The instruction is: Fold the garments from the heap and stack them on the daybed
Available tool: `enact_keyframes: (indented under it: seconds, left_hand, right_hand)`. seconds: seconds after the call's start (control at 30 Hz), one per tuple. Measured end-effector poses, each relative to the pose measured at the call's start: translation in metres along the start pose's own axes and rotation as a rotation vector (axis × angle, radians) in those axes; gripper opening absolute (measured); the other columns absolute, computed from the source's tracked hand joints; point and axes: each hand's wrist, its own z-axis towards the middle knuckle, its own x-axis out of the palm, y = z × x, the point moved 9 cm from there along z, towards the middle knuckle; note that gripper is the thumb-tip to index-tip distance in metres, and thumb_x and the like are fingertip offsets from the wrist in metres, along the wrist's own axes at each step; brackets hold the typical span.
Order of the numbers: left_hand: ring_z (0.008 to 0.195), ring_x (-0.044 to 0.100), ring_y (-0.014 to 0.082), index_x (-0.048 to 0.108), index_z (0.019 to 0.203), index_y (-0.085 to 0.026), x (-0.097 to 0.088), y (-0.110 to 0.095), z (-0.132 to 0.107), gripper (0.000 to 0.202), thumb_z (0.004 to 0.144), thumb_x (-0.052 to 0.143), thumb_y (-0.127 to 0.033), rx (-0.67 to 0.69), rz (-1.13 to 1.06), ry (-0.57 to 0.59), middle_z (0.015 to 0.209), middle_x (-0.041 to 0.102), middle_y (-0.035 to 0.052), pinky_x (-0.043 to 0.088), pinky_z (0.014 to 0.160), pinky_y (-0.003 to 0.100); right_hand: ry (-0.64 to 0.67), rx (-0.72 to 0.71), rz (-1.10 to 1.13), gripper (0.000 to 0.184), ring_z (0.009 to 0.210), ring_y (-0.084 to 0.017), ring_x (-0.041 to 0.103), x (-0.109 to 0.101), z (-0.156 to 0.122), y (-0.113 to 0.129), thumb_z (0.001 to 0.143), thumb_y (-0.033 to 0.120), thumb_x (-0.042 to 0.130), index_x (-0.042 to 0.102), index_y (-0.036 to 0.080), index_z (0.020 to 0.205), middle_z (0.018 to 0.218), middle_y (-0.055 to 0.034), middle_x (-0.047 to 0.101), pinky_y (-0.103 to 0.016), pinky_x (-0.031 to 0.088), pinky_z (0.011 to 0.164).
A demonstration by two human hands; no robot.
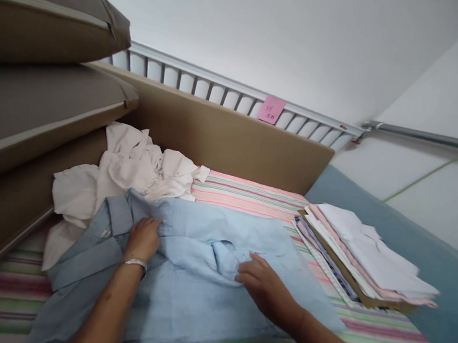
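A light blue shirt (204, 305) lies spread over the striped bedding, its middle bunched into folds and its shaded collar end to the left. My left hand (144, 238) presses down near the collar, with fingers curled into the cloth. Toward the middle of the garment, my right hand (260, 286) pinches a raised fold of the same shirt between thumb and fingers. Its fingertips are partly hidden by the fabric. Behind the collar, a crumpled cream garment (131, 159) touches the shirt's far edge.
On the right lies a stack of folded clothes (368, 254). Brown cushions (57, 102) are piled at the left. A brown board (231, 135) stands along the back, before a metal rail with a pink note (271, 109). Striped bedding (247, 191) covers the surface.
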Motion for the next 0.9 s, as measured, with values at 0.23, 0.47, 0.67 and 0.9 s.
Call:
enact_keyframes:
  seconds: [0.23, 0.47, 0.67, 0.9]
  left_hand:
    - [0.123, 0.043, 0.0248, 0.053, 0.122, -0.017, 0.004, 0.001, 0.001, 0.051, 0.075, 0.036, -0.007, 0.006, 0.031, 0.014, 0.132, 0.050, 0.0137, 0.033, 0.100, 0.042]
    - [0.120, 0.047, 0.0253, 0.053, 0.120, -0.013, 0.015, 0.009, 0.007, 0.050, 0.073, 0.038, -0.006, 0.069, 0.042, -0.044, 0.128, 0.054, 0.0136, 0.037, 0.095, 0.040]
    - [0.113, 0.051, 0.0237, 0.055, 0.118, -0.013, 0.003, 0.004, 0.012, 0.042, 0.083, 0.031, -0.015, 0.088, 0.075, -0.188, 0.121, 0.059, 0.0113, 0.039, 0.095, 0.038]
    - [0.121, 0.044, 0.0265, 0.055, 0.120, -0.014, -0.016, -0.009, 0.007, 0.041, 0.089, 0.030, -0.027, 0.051, 0.053, -0.277, 0.127, 0.055, 0.0109, 0.037, 0.100, 0.042]
  right_hand:
    - [-0.032, 0.052, 0.126, 0.026, 0.082, -0.014, 0.059, -0.018, -0.010, 0.035, 0.086, 0.016, 0.043, 0.064, 0.027, 0.096, 0.084, -0.0014, 0.065, -0.044, 0.029, 0.105]
    - [0.006, 0.448, 0.539, 0.027, 0.073, -0.013, 0.063, -0.011, -0.011, -0.040, 0.085, 0.036, 0.046, 0.068, 0.020, 0.083, 0.077, -0.0014, 0.068, -0.023, 0.049, 0.069]
    - [-0.180, 1.178, 0.060, 0.032, 0.073, -0.019, 0.065, -0.008, -0.094, -0.244, 0.080, 0.026, 0.043, 0.063, 0.014, 0.101, 0.080, -0.0064, 0.070, -0.031, 0.051, 0.069]
    - [-0.142, 0.992, -0.116, 0.040, 0.107, -0.024, 0.056, 0.006, -0.051, -0.317, 0.075, 0.018, 0.048, 0.059, 0.008, 0.113, 0.115, -0.0169, 0.061, -0.031, 0.041, 0.090]
